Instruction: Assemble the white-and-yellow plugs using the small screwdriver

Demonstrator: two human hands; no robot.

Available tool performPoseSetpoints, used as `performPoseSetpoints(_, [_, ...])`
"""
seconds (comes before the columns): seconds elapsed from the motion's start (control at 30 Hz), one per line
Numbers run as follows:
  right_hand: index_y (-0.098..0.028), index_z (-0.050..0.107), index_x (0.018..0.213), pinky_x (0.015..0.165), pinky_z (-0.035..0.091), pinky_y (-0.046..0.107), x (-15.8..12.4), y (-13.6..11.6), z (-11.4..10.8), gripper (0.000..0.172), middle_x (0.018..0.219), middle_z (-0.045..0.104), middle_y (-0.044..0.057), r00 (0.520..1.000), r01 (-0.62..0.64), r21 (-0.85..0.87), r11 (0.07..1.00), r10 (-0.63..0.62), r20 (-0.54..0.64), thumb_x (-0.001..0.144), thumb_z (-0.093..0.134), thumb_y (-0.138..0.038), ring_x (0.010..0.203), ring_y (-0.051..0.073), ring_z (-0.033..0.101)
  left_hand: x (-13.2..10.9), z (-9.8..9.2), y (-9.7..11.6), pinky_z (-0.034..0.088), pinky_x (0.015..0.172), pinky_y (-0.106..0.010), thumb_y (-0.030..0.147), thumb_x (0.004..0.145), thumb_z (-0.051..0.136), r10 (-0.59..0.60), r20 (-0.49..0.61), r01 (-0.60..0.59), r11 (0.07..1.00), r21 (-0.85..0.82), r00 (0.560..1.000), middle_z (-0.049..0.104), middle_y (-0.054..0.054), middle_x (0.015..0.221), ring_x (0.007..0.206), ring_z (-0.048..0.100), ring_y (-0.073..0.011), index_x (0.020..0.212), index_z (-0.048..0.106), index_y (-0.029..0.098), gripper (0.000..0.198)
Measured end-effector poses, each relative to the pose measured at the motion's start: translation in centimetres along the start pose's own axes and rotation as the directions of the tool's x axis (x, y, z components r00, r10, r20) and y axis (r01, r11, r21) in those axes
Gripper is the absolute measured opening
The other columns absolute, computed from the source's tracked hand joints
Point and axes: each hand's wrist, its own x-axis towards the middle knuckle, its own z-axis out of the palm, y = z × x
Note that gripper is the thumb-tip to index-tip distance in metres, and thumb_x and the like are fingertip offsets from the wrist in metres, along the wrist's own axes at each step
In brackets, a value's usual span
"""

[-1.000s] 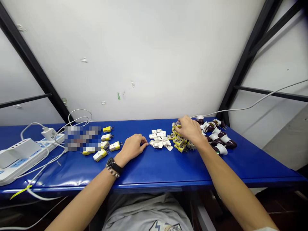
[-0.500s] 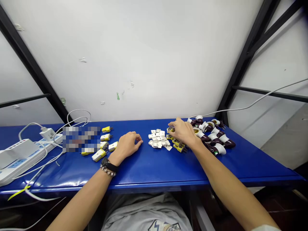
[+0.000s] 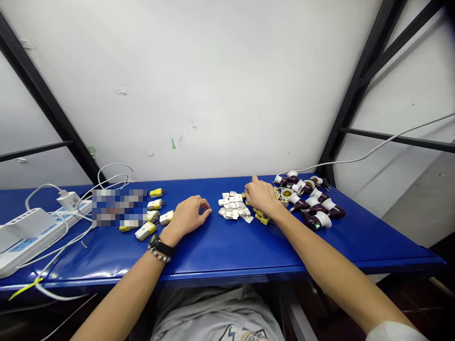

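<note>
At the heap of open yellow plug halves (image 3: 262,217), my right hand (image 3: 262,195) has its fingers bent down over one yellow plug half (image 3: 244,194) at the far left edge of the heap. The hand hides most of that piece. My left hand (image 3: 189,213) rests on the blue tabletop, thumb and forefinger curled together; a tiny bit seems to sit between them, too small to name. Between the hands lies a pile of white plug covers (image 3: 233,206). Left of my left hand are several yellow-and-white plugs (image 3: 145,230).
Dark purple lamp holders with white rims (image 3: 313,202) are heaped at the right. A white power strip (image 3: 21,244) with chargers and loose cables (image 3: 59,251) takes up the left end. Behind the table (image 3: 227,251) rises a white wall; black frame bars (image 3: 341,128) stand at both sides.
My right hand has shifted a little left and lower over the yellow plug halves, baring more of the lamp holders beside it. My left hand stays where it was. The view has turned slightly.
</note>
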Motion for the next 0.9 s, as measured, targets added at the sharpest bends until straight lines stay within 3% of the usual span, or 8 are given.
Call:
performPoseSetpoints(0.23, [-0.017,0.073,0.107,0.071,0.049,0.032,-0.1,0.4,0.4,0.028,0.117,0.063,0.015,0.999,0.018,0.075,0.997,-0.016,-0.032,0.093,0.052,-0.030,0.091,0.027,0.070,0.0,-0.1,0.2,0.045,0.069,-0.031,0.038,0.089,0.058,-0.009,-0.010,0.008,1.000,-0.006,1.000,0.070,-0.002,0.094,0.087,0.065,-0.0219,0.090,0.073,0.027,0.018])
performPoseSetpoints(0.37, [-0.020,0.069,0.118,0.068,0.047,0.030,-0.2,0.5,0.3,0.032,0.116,0.064,0.011,0.987,0.032,0.192,0.981,-0.001,-0.163,0.097,0.049,-0.033,0.087,0.023,0.069,0.2,-0.8,-0.4,0.048,0.075,-0.032,0.037,0.091,0.054,-0.042,-0.054,0.042,0.999,-0.002,0.998,0.070,-0.003,0.098,0.092,0.066,-0.0223,0.096,0.072,0.026,0.022])
performPoseSetpoints(0.47, [-0.021,0.069,0.116,0.069,0.046,0.029,-0.4,0.5,-0.1,0.032,0.112,0.066,0.008,0.961,0.061,0.297,0.953,0.025,-0.276,0.101,0.043,-0.033,0.084,0.020,0.068,-0.2,-2.1,-2.4,0.050,0.084,-0.034,0.031,0.092,0.047,-0.091,-0.089,0.095,0.995,0.044,0.992,0.070,-0.005,0.110,0.101,0.065,-0.0243,0.109,0.071,0.025,0.030])
performPoseSetpoints(0.57, [-0.021,0.068,0.115,0.072,0.046,0.028,-0.7,0.3,-0.9,0.034,0.111,0.066,0.007,0.920,0.112,0.380,0.918,0.049,-0.389,0.103,0.040,-0.035,0.085,0.019,0.067,-1.5,-3.4,-5.0,0.048,0.094,-0.040,0.027,0.089,0.047,-0.129,-0.052,0.137,0.972,0.192,0.990,0.068,-0.010,0.123,0.114,0.061,-0.0301,0.122,0.068,0.022,0.040])
performPoseSetpoints(0.67, [-0.019,0.069,0.114,0.074,0.046,0.028,-1.0,0.2,-1.6,0.035,0.111,0.066,0.008,0.882,0.152,0.449,0.880,0.085,-0.464,0.103,0.040,-0.037,0.087,0.019,0.065,-3.3,-4.1,-6.4,0.049,0.093,-0.046,0.033,0.088,0.048,-0.191,0.059,0.167,0.942,0.290,0.980,0.070,-0.014,0.121,0.118,0.059,-0.0359,0.121,0.069,0.017,0.042])
performPoseSetpoints(0.8, [-0.017,0.069,0.112,0.077,0.047,0.027,-1.4,0.1,-2.2,0.036,0.109,0.067,0.009,0.867,0.198,0.555,0.808,0.120,-0.483,0.103,0.040,-0.037,0.087,0.019,0.064,-5.6,-4.2,-5.8,0.048,0.089,-0.046,0.039,0.093,0.044,-0.193,-0.026,0.191,0.921,0.339,0.981,0.070,-0.014,0.120,0.115,0.060,-0.0359,0.117,0.068,0.019,0.040])
performPoseSetpoints(0.9, [-0.017,0.070,0.106,0.076,0.047,0.028,-1.3,0.1,-2.2,0.036,0.100,0.070,0.008,0.863,0.219,0.616,0.757,0.144,-0.485,0.102,0.041,-0.038,0.083,0.019,0.063,-6.7,-3.9,-5.0,0.048,0.086,-0.047,0.034,0.091,0.049,-0.184,-0.030,0.183,0.918,0.353,0.982,0.069,-0.016,0.120,0.118,0.057,-0.0390,0.116,0.068,0.019,0.036])
